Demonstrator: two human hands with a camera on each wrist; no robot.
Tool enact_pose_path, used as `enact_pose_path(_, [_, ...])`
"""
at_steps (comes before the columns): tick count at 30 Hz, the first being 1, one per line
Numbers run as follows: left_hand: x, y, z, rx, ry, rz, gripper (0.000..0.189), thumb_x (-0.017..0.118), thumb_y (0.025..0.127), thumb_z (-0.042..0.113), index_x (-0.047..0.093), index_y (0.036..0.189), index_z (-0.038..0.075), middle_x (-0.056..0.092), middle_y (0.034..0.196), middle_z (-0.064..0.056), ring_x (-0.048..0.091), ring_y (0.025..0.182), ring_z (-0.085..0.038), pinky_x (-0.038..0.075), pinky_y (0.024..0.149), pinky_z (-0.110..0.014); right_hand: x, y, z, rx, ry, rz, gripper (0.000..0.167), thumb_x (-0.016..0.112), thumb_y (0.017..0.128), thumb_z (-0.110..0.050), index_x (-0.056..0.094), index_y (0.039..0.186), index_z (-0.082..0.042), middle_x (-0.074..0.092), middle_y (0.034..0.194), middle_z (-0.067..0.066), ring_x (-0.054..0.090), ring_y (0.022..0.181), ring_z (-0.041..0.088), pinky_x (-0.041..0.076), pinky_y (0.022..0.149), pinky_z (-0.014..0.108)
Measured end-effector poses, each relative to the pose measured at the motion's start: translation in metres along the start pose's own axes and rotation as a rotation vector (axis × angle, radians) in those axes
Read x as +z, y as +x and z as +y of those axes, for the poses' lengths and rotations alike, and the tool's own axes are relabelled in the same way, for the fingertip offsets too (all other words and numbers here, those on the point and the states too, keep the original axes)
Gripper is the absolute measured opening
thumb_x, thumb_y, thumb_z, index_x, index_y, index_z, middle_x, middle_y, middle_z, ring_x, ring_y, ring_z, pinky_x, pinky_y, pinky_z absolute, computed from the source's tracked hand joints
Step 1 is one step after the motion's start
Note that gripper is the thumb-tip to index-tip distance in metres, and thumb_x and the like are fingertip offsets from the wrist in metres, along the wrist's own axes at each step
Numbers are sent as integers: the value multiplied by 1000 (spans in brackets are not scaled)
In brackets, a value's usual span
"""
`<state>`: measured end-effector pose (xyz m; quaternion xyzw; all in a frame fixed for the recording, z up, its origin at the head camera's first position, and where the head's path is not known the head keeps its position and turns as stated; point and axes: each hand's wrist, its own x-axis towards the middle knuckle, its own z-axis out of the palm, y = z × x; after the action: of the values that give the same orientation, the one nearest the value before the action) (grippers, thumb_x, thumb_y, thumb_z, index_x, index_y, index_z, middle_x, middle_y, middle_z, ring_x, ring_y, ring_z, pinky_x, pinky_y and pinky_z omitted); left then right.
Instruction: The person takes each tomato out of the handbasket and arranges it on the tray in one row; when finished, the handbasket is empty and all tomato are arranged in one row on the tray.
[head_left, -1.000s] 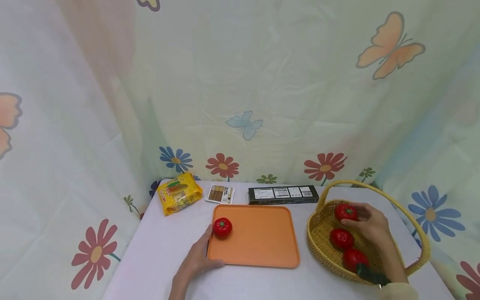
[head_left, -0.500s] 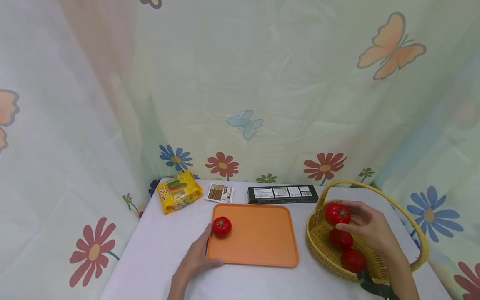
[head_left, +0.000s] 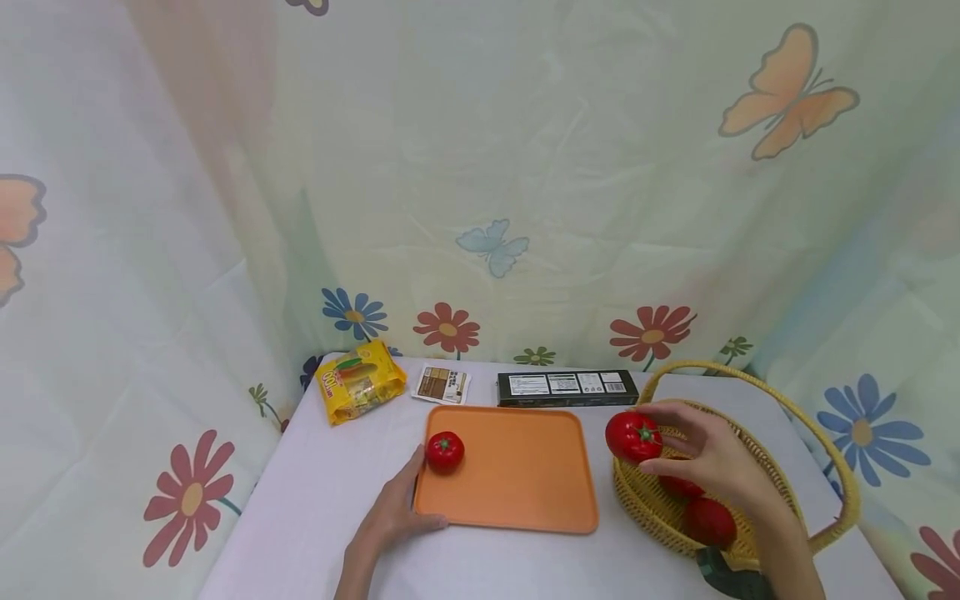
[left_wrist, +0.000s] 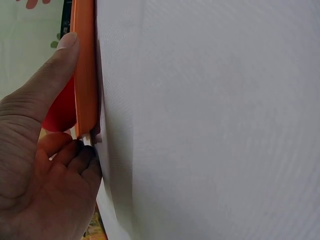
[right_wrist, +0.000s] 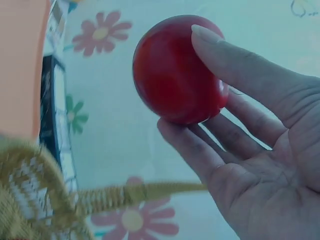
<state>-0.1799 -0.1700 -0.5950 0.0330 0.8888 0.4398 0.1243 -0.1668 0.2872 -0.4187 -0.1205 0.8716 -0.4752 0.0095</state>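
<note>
My right hand [head_left: 708, 454] pinches a red tomato [head_left: 630, 435] between thumb and fingers, above the left rim of a yellow wicker basket [head_left: 647, 508]. In the right wrist view the tomato [right_wrist: 175, 72] sits at the fingertips, the thumb on its upper side. Two more red tomatoes, one of them this tomato [head_left: 710, 522], lie in the basket, partly hidden by the hand. My left hand [head_left: 392, 510] holds the near left corner of an orange tray [head_left: 525, 475], thumb [left_wrist: 57, 67] along its front edge and fingers at its left side. Another tomato [head_left: 445, 452] rests on the tray's left part.
Behind the tray lie a yellow snack bag [head_left: 360, 383], a small flat packet [head_left: 442, 385] and a long black box [head_left: 567, 389]. The basket's tall handle [head_left: 817, 437] arches over its right side. A flowered curtain [head_left: 525, 167] stands behind the white table [head_left: 510, 571].
My right hand has lifted the tomato up from inside the basket and carried it left to the basket's rim. The left hand, the tray and its tomato have stayed put.
</note>
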Motion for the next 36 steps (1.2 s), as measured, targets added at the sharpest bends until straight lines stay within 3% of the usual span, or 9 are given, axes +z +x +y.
enact_pose_path(2, [1,1,0,9,3,-2,132,103,71,42,24,173,14,33,176,-13,30,161,-43,34,127,-65,4,0,-7,-22,1,-2,72,93,84,-11,60,147,-1,62,143,24,67,124,38,67,91,32])
enact_pose_path(8, [0,2,2,13,16,-1,131,102,72,43,24,173,14,33,176,-13,30,161,-42,34,127,-63,17,5,-25,-130,59,-32,68,93,84,-6,62,144,1,65,140,24,66,118,3,61,92,20])
enact_pose_path(10, [0,2,3,5,13,0,132,102,71,43,24,173,14,33,176,-12,29,162,-41,33,128,-63,24,8,-29,-162,99,-54,68,92,83,-5,62,144,2,65,140,25,67,118,0,61,93,20])
enact_pose_path(12, [-1,2,3,4,11,3,131,102,71,42,24,173,13,33,176,-12,30,161,-41,34,127,-63,31,11,-33,-174,135,-80,68,92,84,-5,62,145,2,65,141,26,69,120,4,62,94,22])
enact_pose_path(16, [-1,2,2,8,12,1,132,103,71,41,24,173,13,33,175,-13,30,161,-42,34,127,-64,47,17,-41,-180,183,-126,69,92,84,-5,61,145,3,65,142,26,71,125,24,64,95,28])
enact_pose_path(24, [1,3,2,26,-2,-5,132,102,71,42,24,173,13,33,175,-13,30,161,-42,33,128,-64,80,30,-46,-166,214,-215,69,92,84,-5,62,145,2,63,145,26,59,133,54,64,100,35])
enact_pose_path(31, [-2,0,1,1,5,3,132,103,70,44,26,173,15,36,175,-12,31,161,-41,34,127,-64,113,41,-46,-185,232,-293,65,91,86,-3,62,144,4,64,142,25,60,131,49,63,103,41])
enact_pose_path(36, [-2,-1,0,12,9,5,132,102,70,44,26,173,13,35,175,-12,31,161,-41,34,127,-63,134,49,-39,-140,257,-279,65,92,84,-2,64,143,3,67,139,23,62,128,44,63,103,41])
